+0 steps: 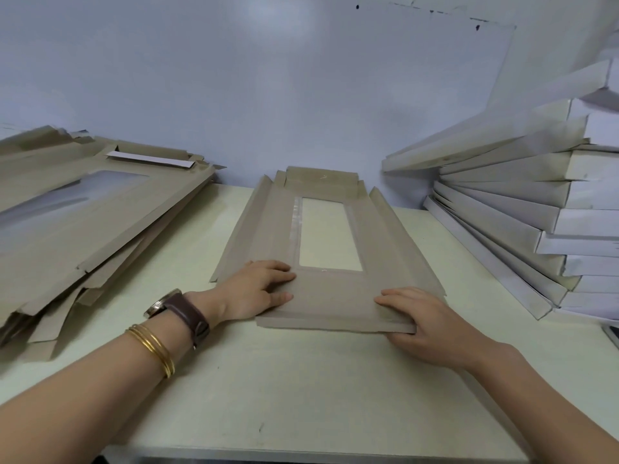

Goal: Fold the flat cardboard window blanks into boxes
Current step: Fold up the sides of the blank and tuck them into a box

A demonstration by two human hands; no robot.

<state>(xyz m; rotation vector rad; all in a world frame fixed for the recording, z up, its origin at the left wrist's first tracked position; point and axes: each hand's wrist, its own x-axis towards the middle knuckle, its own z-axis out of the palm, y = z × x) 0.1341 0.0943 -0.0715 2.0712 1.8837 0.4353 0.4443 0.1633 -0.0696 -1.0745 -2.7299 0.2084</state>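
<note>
A brown cardboard window blank (335, 296) lies in the middle of the pale table (301, 390), its clear window (330, 236) facing up. Its long side flaps are raised a little, and the far end flap is folded up against the wall. The near end flap is folded over onto the blank. My left hand (258, 289) presses flat on the near left part, fingers straight. My right hand (425, 323) holds the near right corner, fingers on top and thumb along the near edge.
A loose pile of flat brown blanks (83, 229) lies at the left. A leaning stack of folded white boxes (536, 202) fills the right side. A pale wall (301, 95) closes the back of the table.
</note>
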